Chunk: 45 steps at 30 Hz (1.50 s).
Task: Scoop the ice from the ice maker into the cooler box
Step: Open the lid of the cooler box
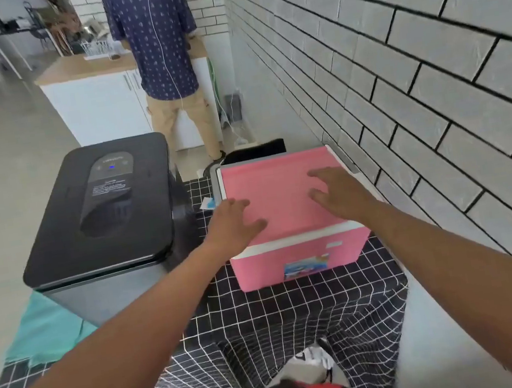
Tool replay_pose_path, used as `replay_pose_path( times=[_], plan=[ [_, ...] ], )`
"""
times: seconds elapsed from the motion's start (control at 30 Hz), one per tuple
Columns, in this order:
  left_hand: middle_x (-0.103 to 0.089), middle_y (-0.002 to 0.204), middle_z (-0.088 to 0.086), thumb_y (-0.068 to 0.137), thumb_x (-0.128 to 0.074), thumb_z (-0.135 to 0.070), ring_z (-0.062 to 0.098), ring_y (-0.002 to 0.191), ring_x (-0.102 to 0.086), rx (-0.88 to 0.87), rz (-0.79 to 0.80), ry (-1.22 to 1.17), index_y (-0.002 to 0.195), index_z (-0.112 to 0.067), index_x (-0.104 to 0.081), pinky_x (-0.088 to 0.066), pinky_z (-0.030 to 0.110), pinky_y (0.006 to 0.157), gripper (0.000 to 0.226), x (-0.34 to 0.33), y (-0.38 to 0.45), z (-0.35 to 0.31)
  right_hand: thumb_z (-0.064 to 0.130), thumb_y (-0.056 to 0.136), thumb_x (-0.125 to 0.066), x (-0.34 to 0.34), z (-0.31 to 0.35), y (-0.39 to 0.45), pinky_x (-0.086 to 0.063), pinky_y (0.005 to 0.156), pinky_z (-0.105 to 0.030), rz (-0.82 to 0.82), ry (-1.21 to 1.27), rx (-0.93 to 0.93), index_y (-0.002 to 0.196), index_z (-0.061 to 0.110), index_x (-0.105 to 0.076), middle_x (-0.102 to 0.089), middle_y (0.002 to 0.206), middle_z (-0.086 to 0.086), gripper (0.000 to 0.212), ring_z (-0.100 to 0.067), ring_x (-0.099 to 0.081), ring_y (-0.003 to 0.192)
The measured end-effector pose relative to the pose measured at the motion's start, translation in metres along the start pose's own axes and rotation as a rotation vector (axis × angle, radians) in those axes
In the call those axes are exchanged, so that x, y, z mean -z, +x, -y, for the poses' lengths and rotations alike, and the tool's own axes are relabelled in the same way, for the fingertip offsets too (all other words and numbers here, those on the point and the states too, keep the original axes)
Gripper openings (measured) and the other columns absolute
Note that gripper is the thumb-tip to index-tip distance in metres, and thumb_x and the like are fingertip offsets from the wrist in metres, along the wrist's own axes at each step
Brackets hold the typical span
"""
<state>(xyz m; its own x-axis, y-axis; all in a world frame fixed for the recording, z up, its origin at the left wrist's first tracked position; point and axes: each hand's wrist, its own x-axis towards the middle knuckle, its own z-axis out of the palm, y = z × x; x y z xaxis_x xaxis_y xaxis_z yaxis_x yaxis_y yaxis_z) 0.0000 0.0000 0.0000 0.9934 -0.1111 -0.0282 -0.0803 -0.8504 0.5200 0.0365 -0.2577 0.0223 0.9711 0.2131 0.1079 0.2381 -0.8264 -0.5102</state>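
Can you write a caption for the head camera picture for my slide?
Both hands, left hand and right hand, rest open on the closed pink cooler box beside the shut black ice maker.

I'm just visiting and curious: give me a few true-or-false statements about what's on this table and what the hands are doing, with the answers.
1. Both hands, left hand and right hand, rest flat on the pink cooler box. True.
2. The cooler box lid is open. False: it is closed.
3. The black ice maker stands left of the cooler box. True.
4. The ice maker's lid is raised. False: it is shut.
5. One hand holds a scoop. False: neither hand holds anything.
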Motion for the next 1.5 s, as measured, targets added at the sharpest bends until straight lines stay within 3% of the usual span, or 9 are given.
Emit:
replay_pose_path(
  times=[0.2,0.33,0.53,0.77,0.93,1.07,1.27,1.37,1.5],
  plan=[
    [-0.014,0.157,0.013,0.069,-0.043,-0.087,0.036,0.145,-0.008,-0.025,0.04,0.373,0.149,-0.018,-0.02,-0.008,0.056,0.117,0.108,-0.018,-0.003,0.007,0.061,0.091,-0.039,-0.014,-0.017,-0.004,-0.02,0.112,-0.055,0.129,-0.371,0.026,0.143,0.026,-0.036,-0.033,0.153,0.0,0.063,-0.027,-0.026,0.141],
    [-0.002,0.161,0.014,0.07,-0.051,-0.082,0.037,0.148,0.005,-0.097,0.036,0.503,0.152,-0.02,-0.007,0.001,0.056,0.118,0.112,-0.024,0.001,0.014,0.082,0.081,-0.02,-0.021,-0.034,-0.011,-0.006,0.108,-0.067,0.153,-0.433,-0.039,0.147,0.034,-0.023,-0.011,0.16,0.009,0.082,-0.025,-0.012,0.146],
    [-0.022,0.155,0.021,0.071,-0.029,-0.092,0.041,0.144,-0.015,-0.174,-0.071,0.579,0.15,-0.013,-0.022,-0.01,0.049,0.119,0.111,-0.025,0.001,0.013,0.098,0.058,-0.025,-0.02,-0.057,-0.01,-0.002,0.11,-0.067,0.241,-0.529,0.063,0.15,0.039,-0.001,0.005,0.161,0.009,0.112,-0.023,0.001,0.147],
    [-0.03,0.151,0.026,0.071,0.002,-0.091,0.046,0.137,-0.03,-0.194,-0.017,0.698,0.149,-0.009,-0.025,-0.025,0.053,0.115,0.117,-0.022,0.002,0.013,0.102,0.052,-0.019,-0.024,-0.058,-0.018,-0.006,0.114,-0.059,0.104,-0.508,0.014,0.148,0.04,-0.015,-0.007,0.159,-0.016,0.115,-0.036,-0.006,0.145],
    [-0.043,0.149,0.011,0.073,-0.023,-0.089,0.032,0.118,-0.059,-0.173,-0.198,0.449,0.142,-0.017,-0.043,-0.049,0.046,0.095,0.101,-0.002,0.002,0.004,0.091,0.061,-0.038,0.005,-0.052,-0.009,-0.051,0.087,-0.045,-0.248,-0.449,0.198,0.123,0.021,-0.061,-0.06,0.123,-0.006,0.096,-0.03,-0.055,0.113],
    [-0.069,0.114,-0.007,0.067,-0.053,-0.08,0.017,0.095,-0.067,-0.184,-0.436,0.186,0.118,-0.024,-0.063,-0.053,0.034,0.083,0.077,0.023,0.013,-0.007,0.069,0.063,-0.064,0.037,-0.039,0.014,-0.055,0.074,-0.039,-0.358,-0.361,0.289,0.103,0.017,-0.072,-0.069,0.099,-0.002,0.066,-0.028,-0.065,0.091],
    [-0.065,0.085,-0.021,0.066,-0.065,-0.079,0.002,0.063,-0.06,-0.116,-0.59,-0.24,0.11,-0.041,-0.055,-0.05,0.022,0.062,0.058,0.062,0.052,-0.011,0.089,0.051,-0.057,0.087,-0.008,0.067,-0.047,0.064,-0.027,-0.365,-0.292,0.15,0.079,0.031,-0.068,-0.056,0.071,0.018,0.065,-0.007,-0.056,0.075],
    [-0.059,0.074,-0.014,0.067,-0.063,-0.081,0.005,0.061,-0.055,-0.073,-0.633,-0.377,0.101,-0.05,-0.052,-0.041,0.018,0.053,0.048,0.068,0.076,-0.013,0.086,0.05,-0.062,0.096,-0.004,0.088,-0.044,0.07,-0.026,-0.435,-0.153,0.094,0.098,0.033,-0.067,-0.051,0.083,0.02,0.072,-0.009,-0.054,0.092],
    [-0.044,0.09,-0.021,0.075,-0.064,-0.071,0.006,0.078,-0.049,-0.066,-0.725,-0.379,0.104,-0.038,-0.049,-0.048,0.032,0.066,0.047,0.072,0.114,-0.017,0.066,0.061,-0.075,0.085,-0.007,0.111,-0.053,0.085,-0.037,-0.64,0.21,0.041,0.139,0.031,-0.041,-0.046,0.121,0.007,0.092,-0.014,-0.051,0.114]
  ],
)
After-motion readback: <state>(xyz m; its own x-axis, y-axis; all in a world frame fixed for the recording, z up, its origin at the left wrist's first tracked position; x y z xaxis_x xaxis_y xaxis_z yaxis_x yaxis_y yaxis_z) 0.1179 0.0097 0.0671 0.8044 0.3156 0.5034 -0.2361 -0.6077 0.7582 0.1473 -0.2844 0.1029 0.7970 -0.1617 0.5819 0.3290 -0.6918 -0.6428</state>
